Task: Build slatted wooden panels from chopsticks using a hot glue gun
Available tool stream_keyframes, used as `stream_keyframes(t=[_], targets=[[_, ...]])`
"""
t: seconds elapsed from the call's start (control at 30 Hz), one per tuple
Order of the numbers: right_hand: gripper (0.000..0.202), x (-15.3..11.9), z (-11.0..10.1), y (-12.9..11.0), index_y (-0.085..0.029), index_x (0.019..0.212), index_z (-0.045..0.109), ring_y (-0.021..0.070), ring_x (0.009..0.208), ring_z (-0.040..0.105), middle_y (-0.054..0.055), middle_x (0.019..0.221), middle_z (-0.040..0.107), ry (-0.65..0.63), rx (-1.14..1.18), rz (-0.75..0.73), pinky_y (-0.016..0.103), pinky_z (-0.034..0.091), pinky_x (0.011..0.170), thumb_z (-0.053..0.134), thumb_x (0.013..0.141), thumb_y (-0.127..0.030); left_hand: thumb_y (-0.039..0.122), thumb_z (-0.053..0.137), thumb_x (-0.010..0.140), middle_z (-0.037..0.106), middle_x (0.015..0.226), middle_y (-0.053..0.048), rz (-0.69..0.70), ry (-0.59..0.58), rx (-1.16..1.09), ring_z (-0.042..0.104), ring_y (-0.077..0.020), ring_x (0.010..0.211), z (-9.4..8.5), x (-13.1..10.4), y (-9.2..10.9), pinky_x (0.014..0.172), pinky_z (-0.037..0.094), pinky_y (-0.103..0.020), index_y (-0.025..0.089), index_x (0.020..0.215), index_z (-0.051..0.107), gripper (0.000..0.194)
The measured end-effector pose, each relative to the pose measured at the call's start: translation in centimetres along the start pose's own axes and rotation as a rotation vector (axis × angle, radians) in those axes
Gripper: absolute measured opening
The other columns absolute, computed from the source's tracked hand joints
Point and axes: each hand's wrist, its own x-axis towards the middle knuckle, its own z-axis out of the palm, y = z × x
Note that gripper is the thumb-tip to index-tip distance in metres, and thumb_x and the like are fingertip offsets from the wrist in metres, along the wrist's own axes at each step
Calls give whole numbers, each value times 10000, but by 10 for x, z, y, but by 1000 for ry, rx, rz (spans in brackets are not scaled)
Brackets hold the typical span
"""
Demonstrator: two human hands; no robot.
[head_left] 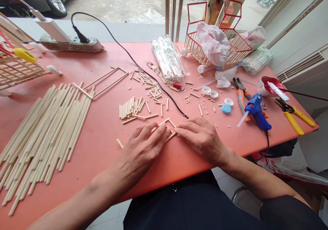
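Note:
A small frame of short wooden sticks (168, 119) lies on the pink table in front of me, partly covered by my fingers. My left hand (146, 146) is closed on its left side, thumb and fingers pressed together on the sticks. At the frame's right corner, my right hand (203, 139) pinches a stick between thumb and fingertips. Just beyond the hands is a group of short cut stick pieces (125, 110), some lined up side by side. One loose short piece (119, 143) rests left of my left hand.
Long wooden sticks (48, 127) cover the left side, near a larger stick frame (110, 83). At right lie a blue glue gun (256, 112), orange-handled pliers (241, 96) and yellow-handled cutters (293, 117). A black cable (143, 69) crosses the table. A stick basket (194, 49) stands behind.

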Motion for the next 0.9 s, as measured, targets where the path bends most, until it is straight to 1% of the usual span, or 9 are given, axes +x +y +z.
stream_keyframes(t=[0.2,0.33,0.5,0.63,0.7,0.8,0.9], targets=[[219,1,-2,0,-166,1103,793,209,948,705,67,1074,838,29,-2,-9,359,511,828,578,1077,-139,1,524,995,791,1210,-117,-7,-9,-35,621,-320,1131,-3,2,-2,960,507,-416,74,1249,722,330],[231,0,-1,0,-190,1146,794,205,963,705,70,1086,834,9,5,-5,360,508,844,581,1075,-137,15,518,1006,789,1215,-116,-7,-12,-42,619,-311,1128,-4,3,-2,953,508,-412,82,1244,726,323],[220,0,-1,0,-186,1147,794,210,970,707,74,1098,833,2,0,-3,368,504,841,594,1069,-138,10,521,999,783,1205,-112,-8,11,-24,627,-292,1113,-3,3,-1,956,500,-396,109,1237,731,332],[232,1,-3,-1,-193,1133,790,212,982,705,64,1098,834,6,-10,4,365,502,846,567,1087,-148,8,528,1000,786,1204,-123,-10,3,-39,629,-302,1109,-1,1,-2,945,504,-405,85,1246,724,324],[235,2,-3,-1,-184,1137,786,217,989,702,69,1095,831,12,-5,3,367,503,843,560,1087,-142,26,542,1007,784,1220,-133,-4,2,-69,631,-314,1121,1,0,-3,946,512,-421,72,1255,716,306],[232,2,-3,-1,-169,1140,784,221,986,694,74,1091,829,-1,1,-1,371,503,838,560,1084,-140,78,551,1033,777,1232,-143,-7,14,-147,635,-319,1159,2,2,-8,963,528,-434,82,1253,707,270],[260,2,-2,0,-186,1146,781,215,996,689,66,1101,828,-12,5,13,365,499,854,531,1095,-138,81,534,1047,770,1199,-150,-52,43,-228,636,-300,1172,-5,6,-17,989,544,-429,91,1244,696,256]])
